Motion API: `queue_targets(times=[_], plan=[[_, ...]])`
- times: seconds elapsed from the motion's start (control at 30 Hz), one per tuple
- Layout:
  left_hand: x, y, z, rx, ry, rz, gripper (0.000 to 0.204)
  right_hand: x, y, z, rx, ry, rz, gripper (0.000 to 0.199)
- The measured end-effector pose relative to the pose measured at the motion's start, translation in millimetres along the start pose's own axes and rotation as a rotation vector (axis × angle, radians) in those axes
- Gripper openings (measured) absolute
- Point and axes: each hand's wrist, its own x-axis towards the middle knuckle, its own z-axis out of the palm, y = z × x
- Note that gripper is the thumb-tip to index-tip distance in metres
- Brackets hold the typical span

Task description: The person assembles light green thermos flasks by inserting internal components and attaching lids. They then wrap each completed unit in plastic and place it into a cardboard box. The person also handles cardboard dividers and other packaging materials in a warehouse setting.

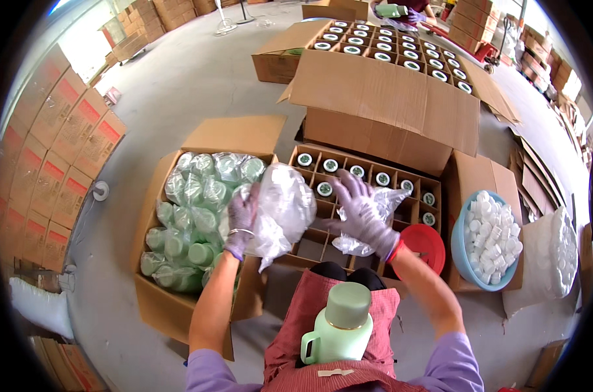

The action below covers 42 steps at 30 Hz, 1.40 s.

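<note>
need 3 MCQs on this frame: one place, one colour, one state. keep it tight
1. Where is the pale green flask with a handle?
A. in the divided carton
B. on the person's lap
C. in the blue bowl

2. What colour is the round plastic bowl of white caps?
A. light blue
B. yellow
C. black

3. What state is the left hand in?
A. empty and flat
B. resting on the floor
C. gripping a crumpled clear plastic bag

Answers: 1 B, it stands upright on the red apron between the forearms. 2 A, its rim shows light blue beside the red lid. 3 C, gloved fingers close on the bag over the left carton of bagged flasks.
</note>
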Motion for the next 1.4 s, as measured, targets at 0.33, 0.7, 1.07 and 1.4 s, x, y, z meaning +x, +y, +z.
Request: queue_targets(times=[0.33,0.7,1.07,1.4], plan=[[-30.2,53.2,-45.0,0.529,-0.703,0.294,0.049,13.7,16.8,-30.9,0.226,-0.006,-0.132,0.027],[-47.8,94.1,-19.3,-0.031,-0.776,0.096,0.040,18.7,-66.3,-47.1,0.153,0.033,-0.319,0.080],[-41.7,55.1,-23.9,0.703,-0.792,0.631,0.032,4.5,-18.3,-4.7,-0.007,-0.569,-0.251,0.021],[-12.7,-15.8,-46.3,-0.066,-0.534,0.384,0.045,-4.6,39.1,33.1,-0.202,-0.343,-0.041,0.075]])
